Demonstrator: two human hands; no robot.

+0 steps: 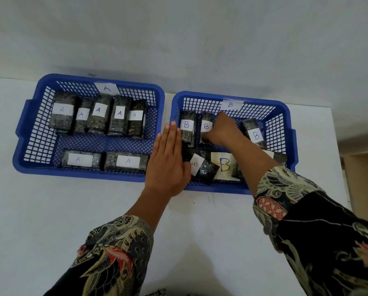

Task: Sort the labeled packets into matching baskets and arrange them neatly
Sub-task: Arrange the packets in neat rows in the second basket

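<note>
Patterned sleeves (114,253) are seen nearest, cut off by the bottom edge. In basket A (35,133), at left, five A packets (97,114) are stood in a back row, long axes running front to back, and two more (104,162) are laid crosswise in front. The left hand (168,159) is held flat, fingers straight and together, against the left wall of basket B (285,133). The right hand (221,131) is curled over a B packet (206,127); its fingertips are hidden. Several other B packets (254,133) are partly hidden by the forearm.
</note>
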